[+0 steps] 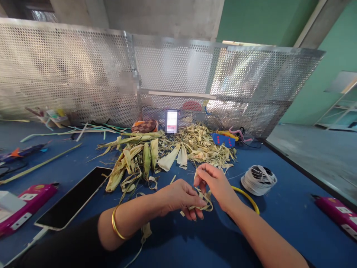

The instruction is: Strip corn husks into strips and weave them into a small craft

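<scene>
My left hand, below a gold bangle, pinches a loop of pale corn husk strips between thumb and fingers. Close above it on the right, my right hand has its fingers curled together at the upper end of the strips. Part of the strip is hidden behind the fingers. Just beyond my hands lie flat cream husk pieces and a pile of green and dry corn husks. A heap of shredded husk spreads behind them. To the right stands a spool of white string.
A black-screened tablet and a magenta power strip lie at left; another power strip sits at right. A yellow ring is by my right forearm. A perforated metal screen borders the blue table's far side.
</scene>
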The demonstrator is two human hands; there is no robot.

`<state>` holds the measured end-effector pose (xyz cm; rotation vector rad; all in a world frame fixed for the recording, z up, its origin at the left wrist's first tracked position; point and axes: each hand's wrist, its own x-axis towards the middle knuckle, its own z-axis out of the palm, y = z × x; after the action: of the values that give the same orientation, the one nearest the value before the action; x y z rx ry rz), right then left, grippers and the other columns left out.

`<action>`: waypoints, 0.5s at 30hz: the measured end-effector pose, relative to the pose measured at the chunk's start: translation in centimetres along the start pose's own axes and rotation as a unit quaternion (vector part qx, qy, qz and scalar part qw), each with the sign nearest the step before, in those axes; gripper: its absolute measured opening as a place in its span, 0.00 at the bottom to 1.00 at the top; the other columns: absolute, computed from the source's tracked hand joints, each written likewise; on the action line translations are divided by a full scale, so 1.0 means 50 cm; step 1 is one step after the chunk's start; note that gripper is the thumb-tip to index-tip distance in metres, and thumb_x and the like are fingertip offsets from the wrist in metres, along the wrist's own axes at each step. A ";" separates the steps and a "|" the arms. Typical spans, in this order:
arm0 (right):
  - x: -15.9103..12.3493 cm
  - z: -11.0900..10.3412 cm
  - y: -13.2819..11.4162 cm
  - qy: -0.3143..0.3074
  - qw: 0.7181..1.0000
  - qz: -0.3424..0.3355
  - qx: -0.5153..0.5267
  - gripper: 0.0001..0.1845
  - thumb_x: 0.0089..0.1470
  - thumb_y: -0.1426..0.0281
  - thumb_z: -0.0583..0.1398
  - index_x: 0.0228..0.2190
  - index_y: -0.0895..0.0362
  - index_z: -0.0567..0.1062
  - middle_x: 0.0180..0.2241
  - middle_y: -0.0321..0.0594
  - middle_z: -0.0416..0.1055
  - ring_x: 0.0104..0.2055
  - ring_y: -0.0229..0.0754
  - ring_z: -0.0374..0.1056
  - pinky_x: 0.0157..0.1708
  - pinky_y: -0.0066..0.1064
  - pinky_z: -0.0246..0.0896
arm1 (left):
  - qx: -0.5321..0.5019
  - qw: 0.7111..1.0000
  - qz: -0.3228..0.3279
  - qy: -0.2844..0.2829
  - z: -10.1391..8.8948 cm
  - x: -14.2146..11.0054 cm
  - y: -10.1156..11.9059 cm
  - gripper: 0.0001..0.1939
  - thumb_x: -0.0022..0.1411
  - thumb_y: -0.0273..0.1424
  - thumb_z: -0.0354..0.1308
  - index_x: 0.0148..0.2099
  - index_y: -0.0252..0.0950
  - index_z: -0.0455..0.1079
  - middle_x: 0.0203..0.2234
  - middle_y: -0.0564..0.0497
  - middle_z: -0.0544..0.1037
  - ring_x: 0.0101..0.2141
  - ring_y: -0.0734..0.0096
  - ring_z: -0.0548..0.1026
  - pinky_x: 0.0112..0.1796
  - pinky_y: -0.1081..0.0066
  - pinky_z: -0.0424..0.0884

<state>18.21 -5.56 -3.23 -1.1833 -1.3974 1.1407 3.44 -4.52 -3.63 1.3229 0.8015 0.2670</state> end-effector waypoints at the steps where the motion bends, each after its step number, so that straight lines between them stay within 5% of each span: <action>1: 0.000 0.001 0.000 0.005 1.000 -0.005 0.012 0.13 0.53 0.60 0.55 0.24 0.56 0.65 0.20 0.32 0.71 0.18 0.32 0.62 0.23 0.27 0.58 | 0.000 1.000 0.000 -0.001 0.000 0.000 0.000 0.13 0.46 0.39 0.64 0.23 0.32 0.75 0.20 0.51 0.77 0.18 0.78 0.71 0.24 0.75 0.67; 9: -0.001 0.011 0.005 0.033 0.994 -0.037 0.096 0.13 0.52 0.58 0.58 0.27 0.54 0.65 0.28 0.37 0.75 0.31 0.40 0.72 0.38 0.34 0.64 | 0.008 1.000 -0.006 -0.013 0.004 -0.001 0.001 0.11 0.46 0.36 0.63 0.28 0.33 0.77 0.19 0.52 0.76 0.18 0.77 0.71 0.23 0.75 0.67; 15: 0.004 0.007 0.010 0.012 0.994 -0.032 0.103 0.12 0.51 0.58 0.59 0.28 0.54 0.66 0.29 0.37 0.75 0.33 0.41 0.72 0.40 0.36 0.65 | 0.006 1.000 -0.005 -0.002 0.006 0.001 0.004 0.11 0.45 0.36 0.63 0.27 0.32 0.76 0.18 0.52 0.76 0.18 0.77 0.71 0.25 0.74 0.68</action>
<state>17.91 -5.33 -3.77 -0.9954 -1.2572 1.1912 3.74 -4.64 -3.45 1.3305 0.8077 0.2528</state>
